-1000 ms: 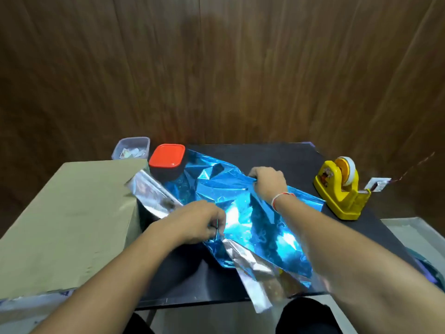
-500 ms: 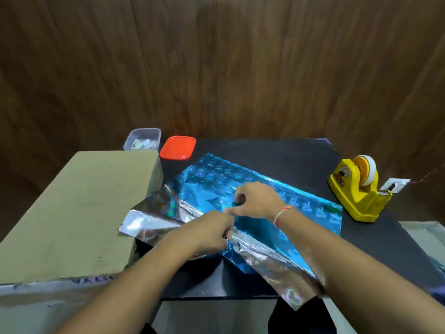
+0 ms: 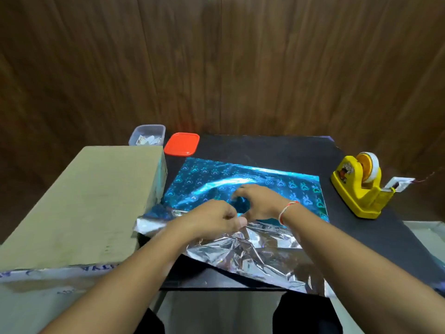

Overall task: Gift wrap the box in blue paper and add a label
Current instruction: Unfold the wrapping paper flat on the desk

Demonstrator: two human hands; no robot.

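Fingers of the left hand (image 3: 216, 219) curl and pinch the silver underside of the blue paper (image 3: 243, 186) where a near flap is turned back over itself. Right hand (image 3: 258, 201), just at its 2 o'clock, rests on the blue face with fingers bent; whether it grips a fold or only presses cannot be told. A thread bracelet (image 3: 286, 209) circles that wrist. The sheet lies spread on the black table (image 3: 277, 150), its crumpled silver flap reaching toward 6 o'clock. The cardboard box (image 3: 81, 203) stands at 9 o'clock, touching the sheet's left edge. At 11 o'clock sit a red lid (image 3: 182, 143) and a clear tub (image 3: 147, 135) of paper bits. A yellow tape dispenser (image 3: 358, 186) stands at 3 o'clock, well apart.
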